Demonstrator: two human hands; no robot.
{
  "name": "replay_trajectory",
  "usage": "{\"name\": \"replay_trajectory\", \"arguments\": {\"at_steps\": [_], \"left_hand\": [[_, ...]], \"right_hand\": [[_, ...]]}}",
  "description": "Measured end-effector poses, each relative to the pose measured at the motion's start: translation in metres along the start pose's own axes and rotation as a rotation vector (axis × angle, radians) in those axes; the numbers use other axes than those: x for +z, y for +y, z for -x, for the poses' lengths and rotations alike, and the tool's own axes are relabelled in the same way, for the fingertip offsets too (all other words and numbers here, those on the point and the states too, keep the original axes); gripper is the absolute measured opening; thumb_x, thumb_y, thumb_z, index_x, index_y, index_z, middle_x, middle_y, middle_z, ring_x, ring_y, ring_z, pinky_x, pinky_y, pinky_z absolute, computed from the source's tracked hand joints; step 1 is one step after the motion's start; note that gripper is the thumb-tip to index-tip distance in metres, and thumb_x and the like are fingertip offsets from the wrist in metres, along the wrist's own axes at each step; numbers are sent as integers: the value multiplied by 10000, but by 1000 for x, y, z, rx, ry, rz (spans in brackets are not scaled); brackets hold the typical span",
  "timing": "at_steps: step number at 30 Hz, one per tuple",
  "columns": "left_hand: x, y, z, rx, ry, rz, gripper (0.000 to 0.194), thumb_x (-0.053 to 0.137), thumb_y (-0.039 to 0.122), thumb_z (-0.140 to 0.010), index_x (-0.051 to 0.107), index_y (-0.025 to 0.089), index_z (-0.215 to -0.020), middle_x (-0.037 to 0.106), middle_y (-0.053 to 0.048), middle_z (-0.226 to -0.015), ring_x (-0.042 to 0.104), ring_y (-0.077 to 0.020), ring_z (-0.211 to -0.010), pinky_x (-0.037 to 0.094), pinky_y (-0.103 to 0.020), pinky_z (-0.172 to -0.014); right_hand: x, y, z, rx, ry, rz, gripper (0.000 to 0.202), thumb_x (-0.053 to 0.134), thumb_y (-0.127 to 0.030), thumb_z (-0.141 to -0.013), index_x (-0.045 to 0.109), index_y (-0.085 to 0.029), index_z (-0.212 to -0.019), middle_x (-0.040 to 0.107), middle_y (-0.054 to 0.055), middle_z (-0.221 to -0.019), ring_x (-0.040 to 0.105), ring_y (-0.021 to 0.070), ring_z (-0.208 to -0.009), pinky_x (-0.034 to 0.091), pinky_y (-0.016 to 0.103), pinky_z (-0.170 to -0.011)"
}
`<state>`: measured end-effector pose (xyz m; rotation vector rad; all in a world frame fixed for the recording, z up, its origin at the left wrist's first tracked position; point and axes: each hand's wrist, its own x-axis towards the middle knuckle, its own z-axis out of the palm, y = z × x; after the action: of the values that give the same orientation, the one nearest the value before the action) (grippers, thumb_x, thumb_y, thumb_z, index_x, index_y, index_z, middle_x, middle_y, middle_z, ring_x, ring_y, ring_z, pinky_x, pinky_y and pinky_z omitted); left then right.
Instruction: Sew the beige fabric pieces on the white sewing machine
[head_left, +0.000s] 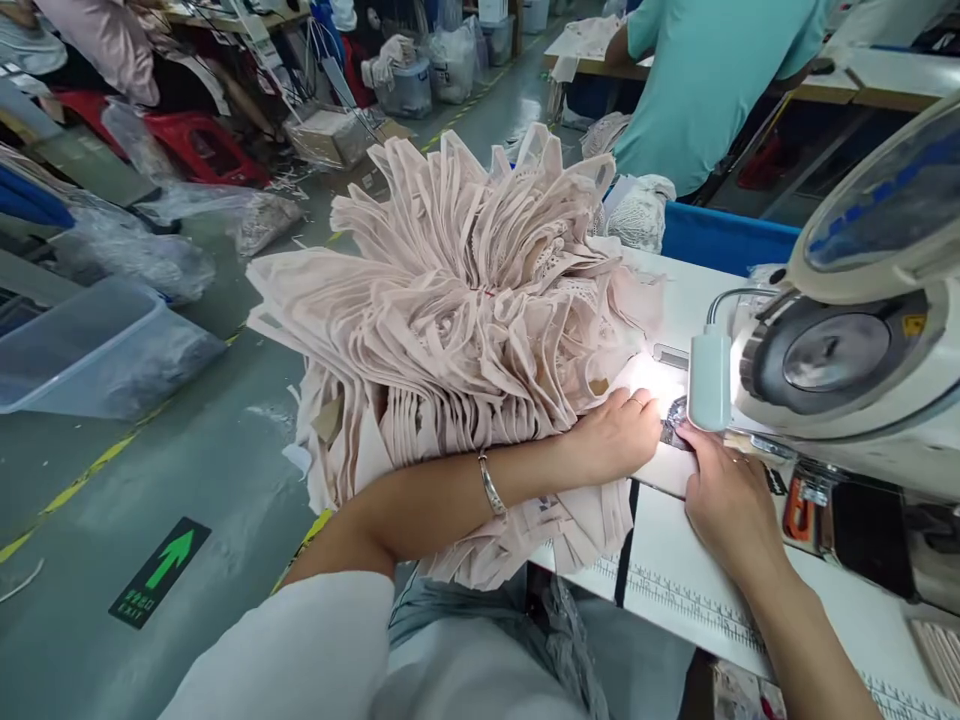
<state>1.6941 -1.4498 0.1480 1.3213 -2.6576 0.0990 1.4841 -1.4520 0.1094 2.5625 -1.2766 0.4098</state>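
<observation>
My left hand (626, 435), a silver bangle at its wrist, is closed on the edge of pale pink fabric (622, 375) beside the lit sewing area. My right hand (724, 490) is at the presser foot (675, 420) of the sewing machine (832, 350). One of its digits points at the foot; the others curl partly out of sight under the machine head, and what they hold is hidden. Under and beyond my left forearm lies a large bundle of pale pink garment pieces (450, 300), some with lace. The needle point cannot be made out.
A lamp (709, 380) hangs close above my hands. Orange-handled snips (799, 515) lie right of my right hand. A ruler strip (690, 600) runs along the table's front edge. A clear bin (97, 340) stands on the floor at left; a person in turquoise (712, 90) sits ahead.
</observation>
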Motion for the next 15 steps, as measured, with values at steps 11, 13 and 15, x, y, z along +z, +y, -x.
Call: {"name": "replay_trajectory", "arguments": {"at_steps": [11, 13, 15], "left_hand": [[3, -8, -9, -55, -55, 124, 328, 338, 35, -934, 600, 126, -1110, 645, -136, -1155, 550, -258, -1138, 353, -443, -1057], [8, -12, -16, -112, -99, 266, 368, 352, 62, -915, 564, 160, -1199, 625, -112, -1257, 513, -256, -1230, 322, -477, -1126], [13, -15, -20, -136, -114, 348, 399, 366, 89, -894, 540, 174, -1243, 606, -106, -1305, 490, -263, -1274, 290, -507, -1166]], "right_hand": [[-4, -3, -4, 203, -85, 42, 338, 391, -66, -862, 695, -154, -980, 674, 82, -745, 601, 252, -763, 400, 382, -790], [-4, -2, 1, 143, -64, -20, 315, 388, -58, -877, 680, -175, -904, 708, 86, -856, 617, 240, -841, 411, 378, -848], [-3, -2, 4, 93, -48, -58, 318, 384, -54, -894, 675, -182, -916, 726, 92, -997, 625, 240, -936, 425, 380, -906]]}}
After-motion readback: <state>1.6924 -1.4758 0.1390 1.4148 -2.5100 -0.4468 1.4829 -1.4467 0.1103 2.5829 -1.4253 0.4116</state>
